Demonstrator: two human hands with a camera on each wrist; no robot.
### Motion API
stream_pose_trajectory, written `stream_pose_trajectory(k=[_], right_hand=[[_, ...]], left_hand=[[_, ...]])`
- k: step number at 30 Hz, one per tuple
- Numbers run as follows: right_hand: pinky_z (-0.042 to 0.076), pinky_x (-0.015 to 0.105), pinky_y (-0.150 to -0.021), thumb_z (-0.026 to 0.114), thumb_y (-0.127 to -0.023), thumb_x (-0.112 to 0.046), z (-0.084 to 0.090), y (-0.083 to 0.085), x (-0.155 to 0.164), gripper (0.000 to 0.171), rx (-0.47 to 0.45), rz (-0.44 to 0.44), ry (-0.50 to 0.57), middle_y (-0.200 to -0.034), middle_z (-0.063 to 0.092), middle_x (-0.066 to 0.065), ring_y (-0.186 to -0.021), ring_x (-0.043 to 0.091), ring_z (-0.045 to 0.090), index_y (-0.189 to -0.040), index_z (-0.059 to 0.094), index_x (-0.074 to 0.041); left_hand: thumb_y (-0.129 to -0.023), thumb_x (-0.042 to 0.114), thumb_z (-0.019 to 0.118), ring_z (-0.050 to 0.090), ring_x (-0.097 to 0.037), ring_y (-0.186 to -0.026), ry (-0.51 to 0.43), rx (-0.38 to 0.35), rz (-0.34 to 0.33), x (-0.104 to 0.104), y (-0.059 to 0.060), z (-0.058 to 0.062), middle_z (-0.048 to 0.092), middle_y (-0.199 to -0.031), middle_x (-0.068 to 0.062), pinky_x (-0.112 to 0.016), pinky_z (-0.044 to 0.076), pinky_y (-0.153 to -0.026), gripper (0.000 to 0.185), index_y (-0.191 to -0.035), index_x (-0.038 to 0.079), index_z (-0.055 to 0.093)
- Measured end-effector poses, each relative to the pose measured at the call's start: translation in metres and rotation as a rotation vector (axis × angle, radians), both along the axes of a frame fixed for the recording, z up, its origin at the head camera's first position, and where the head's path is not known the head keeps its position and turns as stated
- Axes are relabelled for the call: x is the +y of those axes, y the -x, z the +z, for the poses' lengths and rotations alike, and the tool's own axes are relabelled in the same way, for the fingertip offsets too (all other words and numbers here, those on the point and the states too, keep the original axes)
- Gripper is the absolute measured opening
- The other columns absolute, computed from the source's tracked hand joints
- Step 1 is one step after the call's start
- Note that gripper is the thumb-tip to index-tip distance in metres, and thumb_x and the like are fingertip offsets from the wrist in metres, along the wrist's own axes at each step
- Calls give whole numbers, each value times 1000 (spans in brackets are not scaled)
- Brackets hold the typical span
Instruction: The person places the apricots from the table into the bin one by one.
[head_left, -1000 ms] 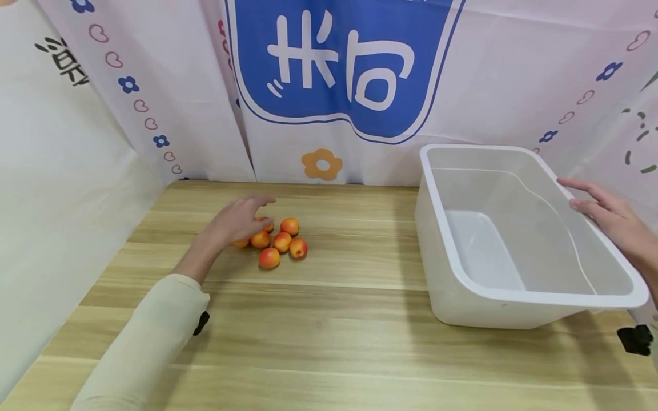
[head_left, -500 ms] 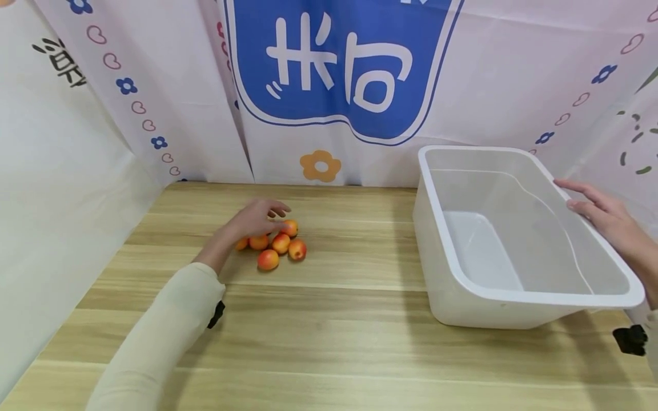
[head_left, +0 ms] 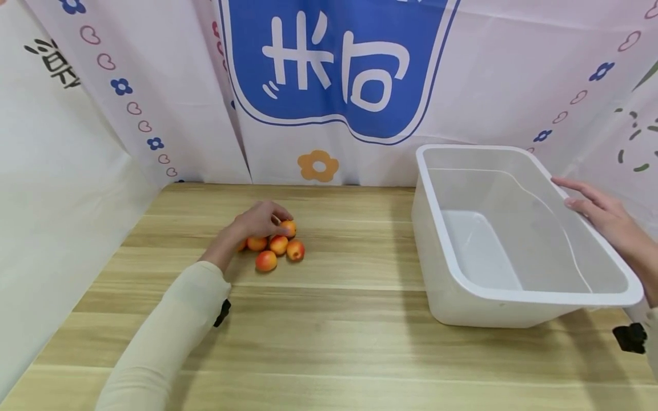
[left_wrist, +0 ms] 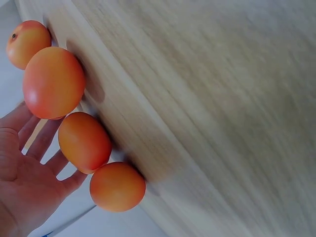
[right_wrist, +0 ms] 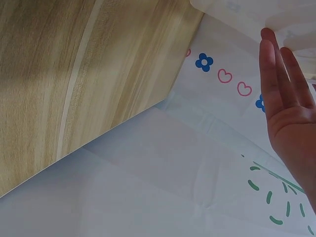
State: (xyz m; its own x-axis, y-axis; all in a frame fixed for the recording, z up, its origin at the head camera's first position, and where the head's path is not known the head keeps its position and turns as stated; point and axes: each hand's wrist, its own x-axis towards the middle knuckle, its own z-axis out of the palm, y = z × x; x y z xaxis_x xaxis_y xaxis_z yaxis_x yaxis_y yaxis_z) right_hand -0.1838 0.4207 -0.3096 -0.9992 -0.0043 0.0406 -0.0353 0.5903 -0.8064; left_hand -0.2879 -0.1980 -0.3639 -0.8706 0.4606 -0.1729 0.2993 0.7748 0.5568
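Note:
Several orange-red apricots (head_left: 266,261) lie in a loose cluster on the wooden table. My left hand (head_left: 259,220) is above the back of this group, thumb and fingers pinching the rearmost apricot (head_left: 289,229). Part of the cluster is hidden under that hand. In the left wrist view, the hand (left_wrist: 34,180) shows behind a row of apricots (left_wrist: 117,186). On the right stands a large white plastic bin (head_left: 432,228). My right hand (head_left: 612,220) touches its right rim. In the right wrist view, this hand's straight fingers (right_wrist: 284,81) lie against the bin's outer wall.
The bin has high walls, and its inside shows nothing but a bare floor. Behind the table (head_left: 329,342) hangs a printed white cloth (head_left: 195,114) with a blue sign. More cloth closes off the left and right sides.
My left hand has moved a little right over the cluster, and its fingers have closed on the rearmost apricot. The right hand stays at the bin's rim.

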Motion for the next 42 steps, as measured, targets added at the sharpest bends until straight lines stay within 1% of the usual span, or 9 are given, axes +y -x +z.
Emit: stream_pose_trajectory(k=[12,17,22,25,28,32,35,38,42], right_hand=[[62,33,-56,40,-113,-32,0,2,2,51,22,15,-15,-113,50,-34,-77,0,68,-164,31,-33],[62,31,-58,39,-113,-33,-2,1,2,52,28,14,-10,-117,49,-32,-80,-1,69,-164,30,-33],[62,30,-60,39,-113,-33,-4,0,2,52,43,9,-18,-118,48,-32,-81,-3,68,-164,29,-33],[62,29,-58,39,-113,-31,-4,2,2,52,47,14,-12,-117,48,-32,-80,-3,68,-164,30,-32],[61,28,-57,40,-113,-28,-2,3,2,51,53,19,-7,-114,49,-33,-79,-3,67,-164,32,-32],[61,28,-58,40,-113,-29,-2,3,1,51,52,16,-4,-114,50,-34,-80,-3,68,-163,32,-32],[61,28,-57,40,-113,-26,0,2,-1,51,55,25,10,-114,51,-35,-79,-3,68,-163,33,-32],[61,28,-56,40,-113,-24,0,2,-1,51,56,29,18,-114,51,-35,-79,-3,68,-163,33,-32],[62,29,-59,40,-113,-32,-3,1,0,52,46,9,-5,-117,49,-32,-81,-3,68,-164,30,-33]], left_hand=[[-98,18,74,61,-42,-124,-3,14,-8,3,0,3,66,-133,-23,-55,47,-108,43,-134,-3,66],[-97,17,75,59,-43,-127,-31,40,-24,8,1,7,66,-135,-22,-56,45,-110,44,-134,-3,66],[-95,15,77,59,-39,-126,-59,77,-36,17,-1,12,67,-134,-18,-54,45,-110,44,-134,-1,67],[-93,13,79,62,-38,-122,-94,114,-55,25,-2,16,68,-132,-18,-54,47,-108,43,-132,-1,68],[-92,13,80,67,-37,-117,-153,143,-72,34,-2,18,70,-129,-18,-51,51,-105,41,-129,-2,70],[-91,10,81,70,-35,-111,-252,120,-61,51,-4,23,72,-126,-16,-46,56,-98,39,-127,-2,72],[-91,7,81,71,-34,-108,-318,93,-55,64,-7,29,71,-125,-17,-43,58,-95,37,-126,-3,72],[-90,5,81,72,-32,-105,-366,95,-69,76,-9,36,71,-123,-17,-40,60,-91,36,-124,-3,72],[-89,4,81,73,-31,-102,-429,92,-103,94,-12,45,72,-120,-17,-39,60,-90,35,-122,-4,72]])
